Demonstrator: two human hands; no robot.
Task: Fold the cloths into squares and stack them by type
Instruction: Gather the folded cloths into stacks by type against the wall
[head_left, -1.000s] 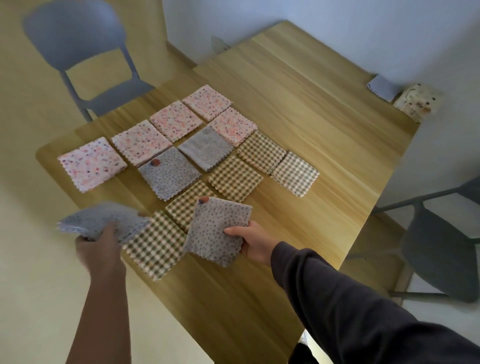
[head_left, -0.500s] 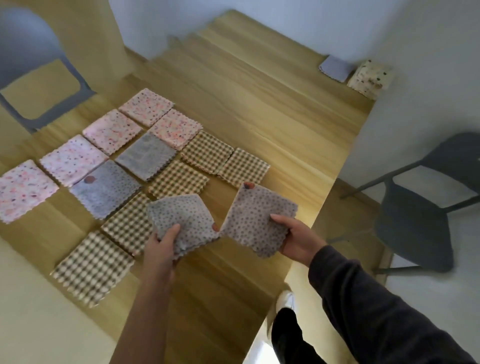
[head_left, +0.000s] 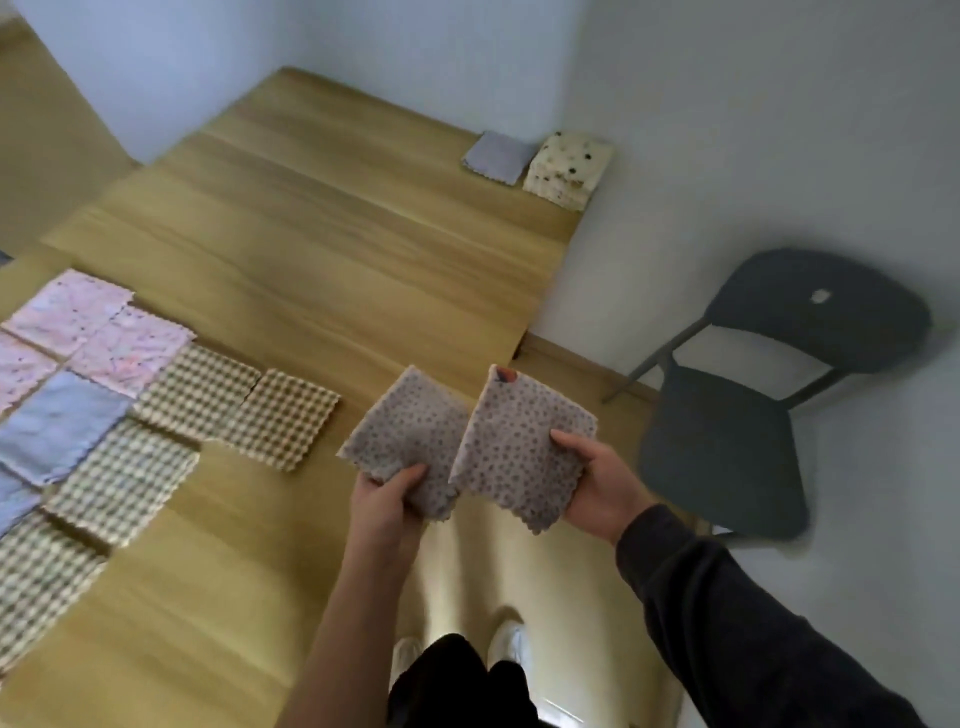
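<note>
Grey-dotted, one cloth (head_left: 410, 436) is pinched in our left hand (head_left: 387, 501) and a second cloth (head_left: 524, 447) gripped in our right hand (head_left: 597, 483), side by side at the wooden table (head_left: 322, 249) corner, folded squares (head_left: 280, 421) lying left, a chair (head_left: 727, 452) by the wall (head_left: 727, 104).

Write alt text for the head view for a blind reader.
A person's left hand grips a grey dotted cloth square and the right hand grips a matching second square, by a light wooden table. Pink floral cloths, blue-grey cloths and tan checked cloths lie spread at left.
</note>
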